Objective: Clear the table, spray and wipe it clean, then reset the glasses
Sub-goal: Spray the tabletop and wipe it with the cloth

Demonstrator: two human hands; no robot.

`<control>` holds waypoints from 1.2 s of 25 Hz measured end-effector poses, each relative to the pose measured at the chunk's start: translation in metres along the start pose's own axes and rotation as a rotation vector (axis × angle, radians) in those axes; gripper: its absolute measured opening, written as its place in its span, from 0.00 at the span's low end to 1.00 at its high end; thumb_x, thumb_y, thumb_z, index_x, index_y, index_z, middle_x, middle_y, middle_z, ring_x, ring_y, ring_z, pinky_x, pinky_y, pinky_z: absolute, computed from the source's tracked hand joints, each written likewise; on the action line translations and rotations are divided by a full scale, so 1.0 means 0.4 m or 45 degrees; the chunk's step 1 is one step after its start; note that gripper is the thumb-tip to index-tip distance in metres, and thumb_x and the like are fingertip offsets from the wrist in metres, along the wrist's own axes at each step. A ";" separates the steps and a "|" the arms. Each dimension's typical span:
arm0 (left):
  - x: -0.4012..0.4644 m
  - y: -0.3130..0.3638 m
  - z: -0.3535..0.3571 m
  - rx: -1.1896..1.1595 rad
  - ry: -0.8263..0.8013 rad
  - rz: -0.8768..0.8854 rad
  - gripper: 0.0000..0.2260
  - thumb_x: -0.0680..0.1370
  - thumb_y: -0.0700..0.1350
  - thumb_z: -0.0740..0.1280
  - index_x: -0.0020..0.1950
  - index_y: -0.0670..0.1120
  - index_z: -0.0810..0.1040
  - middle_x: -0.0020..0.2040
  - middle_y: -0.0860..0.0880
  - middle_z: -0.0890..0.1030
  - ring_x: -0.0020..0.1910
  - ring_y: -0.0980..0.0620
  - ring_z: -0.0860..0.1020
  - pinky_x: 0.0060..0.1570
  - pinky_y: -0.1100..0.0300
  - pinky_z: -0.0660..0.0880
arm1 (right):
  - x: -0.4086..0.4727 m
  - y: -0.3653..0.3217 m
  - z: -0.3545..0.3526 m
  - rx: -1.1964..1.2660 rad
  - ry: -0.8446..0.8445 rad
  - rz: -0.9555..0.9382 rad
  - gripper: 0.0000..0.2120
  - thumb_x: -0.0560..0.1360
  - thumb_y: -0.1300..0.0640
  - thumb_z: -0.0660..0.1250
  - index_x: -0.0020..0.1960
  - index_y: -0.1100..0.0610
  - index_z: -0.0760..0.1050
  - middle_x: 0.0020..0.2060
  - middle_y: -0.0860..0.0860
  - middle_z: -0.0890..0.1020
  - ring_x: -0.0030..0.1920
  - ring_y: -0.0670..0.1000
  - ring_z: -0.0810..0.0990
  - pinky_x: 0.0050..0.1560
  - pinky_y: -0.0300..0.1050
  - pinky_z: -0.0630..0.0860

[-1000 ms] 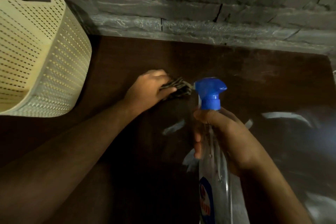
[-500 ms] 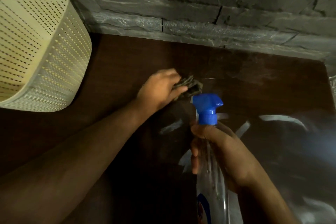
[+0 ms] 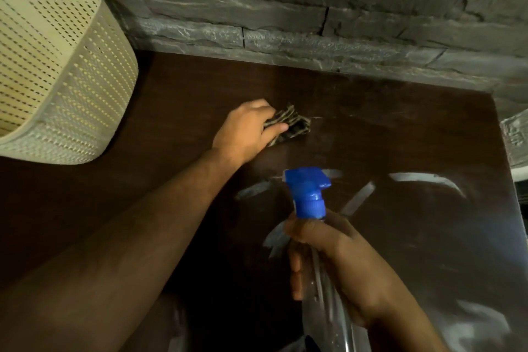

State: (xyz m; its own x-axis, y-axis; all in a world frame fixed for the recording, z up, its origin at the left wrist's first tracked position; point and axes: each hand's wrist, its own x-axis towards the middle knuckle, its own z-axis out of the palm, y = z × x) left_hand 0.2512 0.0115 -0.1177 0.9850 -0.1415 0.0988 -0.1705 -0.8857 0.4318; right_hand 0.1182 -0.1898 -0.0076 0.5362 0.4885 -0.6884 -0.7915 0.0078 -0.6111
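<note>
My left hand point(image 3: 245, 128) grips a bunched, dark striped cloth point(image 3: 291, 126) and holds it against the dark brown table point(image 3: 177, 111), a little beyond the table's middle. My right hand point(image 3: 337, 260) is wrapped round the neck of a clear spray bottle point(image 3: 328, 303) with a blue trigger head point(image 3: 308, 191), held upright above the near part of the table. The nozzle points to the right. No glasses are in view.
A cream perforated plastic basket point(image 3: 57, 80) stands on the table at the far left. A grey stone wall point(image 3: 285, 8) runs along the table's far edge. Pale streaks point(image 3: 428, 180) show on the glossy right half of the table.
My left hand with the cloth has slid away from me and a little to the right across the table. The spray bottle has dropped lower and nearer to me.
</note>
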 end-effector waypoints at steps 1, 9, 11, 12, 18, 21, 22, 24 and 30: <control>-0.012 -0.001 -0.006 -0.019 0.028 -0.029 0.16 0.77 0.56 0.65 0.51 0.44 0.80 0.49 0.49 0.77 0.47 0.51 0.76 0.46 0.55 0.73 | -0.004 0.005 0.003 -0.013 -0.008 0.009 0.19 0.65 0.55 0.72 0.53 0.59 0.73 0.30 0.60 0.75 0.25 0.57 0.73 0.30 0.47 0.71; -0.271 0.007 -0.050 -0.029 -0.036 0.210 0.16 0.77 0.55 0.63 0.47 0.43 0.81 0.46 0.46 0.80 0.47 0.51 0.75 0.50 0.60 0.70 | -0.062 0.006 -0.019 -0.025 -0.062 0.000 0.10 0.65 0.54 0.72 0.45 0.54 0.78 0.32 0.61 0.74 0.27 0.57 0.73 0.31 0.48 0.72; -0.265 -0.034 -0.068 0.015 0.082 0.026 0.16 0.76 0.55 0.64 0.46 0.42 0.81 0.45 0.45 0.80 0.46 0.47 0.77 0.48 0.59 0.69 | -0.070 0.014 -0.026 -0.027 -0.072 -0.020 0.06 0.65 0.54 0.72 0.42 0.51 0.79 0.32 0.61 0.74 0.26 0.57 0.73 0.31 0.48 0.72; -0.229 -0.035 -0.060 0.034 0.121 -0.077 0.16 0.77 0.54 0.64 0.46 0.42 0.80 0.45 0.45 0.80 0.46 0.45 0.78 0.47 0.58 0.70 | -0.075 0.019 -0.030 -0.036 -0.078 -0.018 0.08 0.65 0.54 0.72 0.44 0.52 0.79 0.32 0.61 0.74 0.26 0.57 0.73 0.31 0.48 0.71; -0.160 0.083 -0.002 0.055 0.027 -0.056 0.14 0.77 0.54 0.65 0.46 0.43 0.79 0.45 0.46 0.78 0.45 0.46 0.77 0.44 0.54 0.71 | -0.095 0.063 -0.024 -0.011 -0.106 0.016 0.17 0.65 0.55 0.72 0.52 0.56 0.74 0.31 0.59 0.72 0.26 0.54 0.72 0.30 0.46 0.71; -0.324 0.032 -0.045 0.045 -0.044 0.075 0.17 0.77 0.56 0.62 0.47 0.43 0.80 0.46 0.46 0.79 0.46 0.47 0.77 0.47 0.56 0.71 | -0.100 0.078 -0.012 -0.043 -0.084 0.011 0.17 0.65 0.54 0.72 0.52 0.57 0.74 0.33 0.61 0.72 0.26 0.55 0.71 0.30 0.46 0.71; -0.346 -0.007 -0.070 0.074 0.020 0.028 0.17 0.76 0.55 0.62 0.47 0.42 0.80 0.46 0.45 0.80 0.46 0.45 0.78 0.47 0.57 0.70 | -0.101 0.083 -0.006 -0.042 -0.075 0.003 0.17 0.65 0.54 0.72 0.52 0.57 0.74 0.32 0.61 0.72 0.25 0.55 0.71 0.30 0.46 0.71; -0.318 -0.074 -0.095 0.141 0.135 -0.150 0.16 0.77 0.53 0.64 0.46 0.41 0.80 0.45 0.42 0.79 0.44 0.42 0.78 0.44 0.56 0.69 | -0.101 0.095 0.002 -0.021 -0.063 -0.013 0.17 0.65 0.54 0.72 0.52 0.57 0.74 0.30 0.60 0.73 0.25 0.55 0.72 0.30 0.46 0.70; -0.107 0.009 -0.037 0.167 0.127 -0.257 0.15 0.78 0.53 0.65 0.49 0.41 0.78 0.48 0.41 0.78 0.48 0.41 0.76 0.46 0.52 0.70 | -0.106 0.126 0.039 0.009 0.019 -0.036 0.18 0.66 0.55 0.71 0.54 0.56 0.72 0.30 0.59 0.74 0.25 0.56 0.72 0.28 0.46 0.71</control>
State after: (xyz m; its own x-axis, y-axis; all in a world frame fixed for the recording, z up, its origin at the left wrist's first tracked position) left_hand 0.2081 0.0210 -0.1072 0.9901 0.0824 0.1135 0.0403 -0.9422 0.3325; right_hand 0.0510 -0.1966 -0.0031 0.5625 0.4750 -0.6767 -0.7780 0.0273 -0.6276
